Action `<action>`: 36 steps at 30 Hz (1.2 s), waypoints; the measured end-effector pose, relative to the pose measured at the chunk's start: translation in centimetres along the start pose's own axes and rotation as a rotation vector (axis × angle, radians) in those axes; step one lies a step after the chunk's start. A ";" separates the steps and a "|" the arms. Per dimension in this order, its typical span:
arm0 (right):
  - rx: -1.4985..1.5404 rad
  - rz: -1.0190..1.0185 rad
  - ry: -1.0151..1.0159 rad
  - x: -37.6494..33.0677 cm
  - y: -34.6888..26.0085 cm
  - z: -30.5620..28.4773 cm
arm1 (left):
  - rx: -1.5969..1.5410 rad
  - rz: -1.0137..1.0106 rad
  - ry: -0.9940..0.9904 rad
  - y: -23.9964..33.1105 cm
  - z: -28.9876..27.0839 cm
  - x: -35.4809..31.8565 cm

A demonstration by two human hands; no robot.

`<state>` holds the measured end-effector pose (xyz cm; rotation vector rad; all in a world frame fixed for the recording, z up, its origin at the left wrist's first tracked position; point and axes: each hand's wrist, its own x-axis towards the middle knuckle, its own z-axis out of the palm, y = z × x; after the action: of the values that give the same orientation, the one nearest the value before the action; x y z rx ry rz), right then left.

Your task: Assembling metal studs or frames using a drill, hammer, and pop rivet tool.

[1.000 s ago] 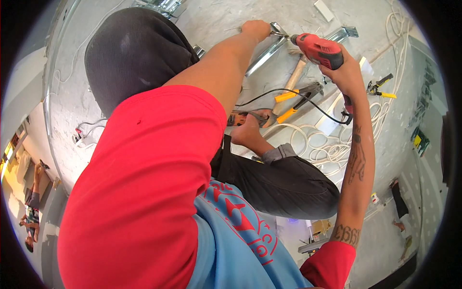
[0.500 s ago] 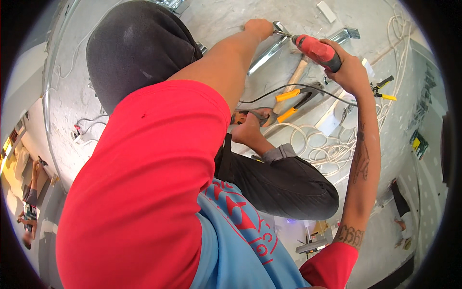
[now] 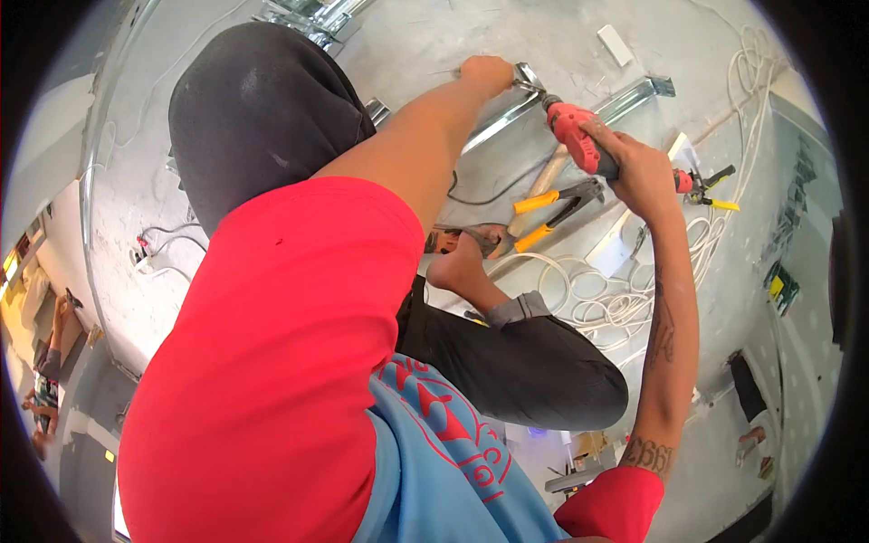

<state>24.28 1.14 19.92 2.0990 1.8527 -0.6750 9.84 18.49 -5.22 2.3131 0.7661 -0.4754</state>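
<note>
My left hand [image 3: 488,76] is closed round a shiny metal piece [image 3: 527,78] at the end of a metal channel [image 3: 500,124] on the floor. How its fingers grip is partly hidden. In my right hand [image 3: 644,176] is a red and black power drill [image 3: 577,136], held from above, its tip pointing up-left at the metal piece. I cannot tell whether tip and metal touch. Below the drill lie yellow-handled pliers [image 3: 546,217] and a wooden handle [image 3: 540,176]. My bare foot [image 3: 459,265] rests beside an orange and black tool [image 3: 445,239].
Loops of white cable [image 3: 615,303] spread right of my knee, near a white plate [image 3: 612,254]. Another metal channel [image 3: 648,96], a white block [image 3: 615,45] and a yellow-and-black hand tool [image 3: 715,188] lie beyond. Other people show at the left edge [image 3: 47,385] and right edge [image 3: 749,389].
My right hand and the drill have come down and slightly left in view, the drill now tilting more steeply. The left hand stays at the metal piece; the view has shifted slightly.
</note>
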 end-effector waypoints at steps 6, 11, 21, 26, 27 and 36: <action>0.028 -0.012 -0.033 0.0 0.1 -0.4 | 0.041 0.059 0.036 0.1 -0.2 -0.3; 0.155 0.008 0.060 -4.9 -0.7 -3.7 | 0.097 0.068 0.020 0.2 -0.2 -0.1; 1.193 0.804 0.831 -30.1 -2.0 1.2 | 0.386 0.255 0.078 -3.9 2.5 4.0; 2.018 0.747 1.568 -34.3 -10.0 17.3 | 0.598 0.003 -0.061 -1.1 -1.3 2.8; 2.069 0.716 1.689 -34.0 -12.0 20.5 | 0.638 -0.063 -0.005 -0.2 -1.9 1.7; 2.480 1.017 2.018 -27.4 -19.1 34.7 | 0.246 0.696 0.190 11.1 6.1 -7.0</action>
<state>-2.52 -36.39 6.00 -0.7358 0.7953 -0.0581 10.74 4.71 -0.98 2.6789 -0.0557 -0.0319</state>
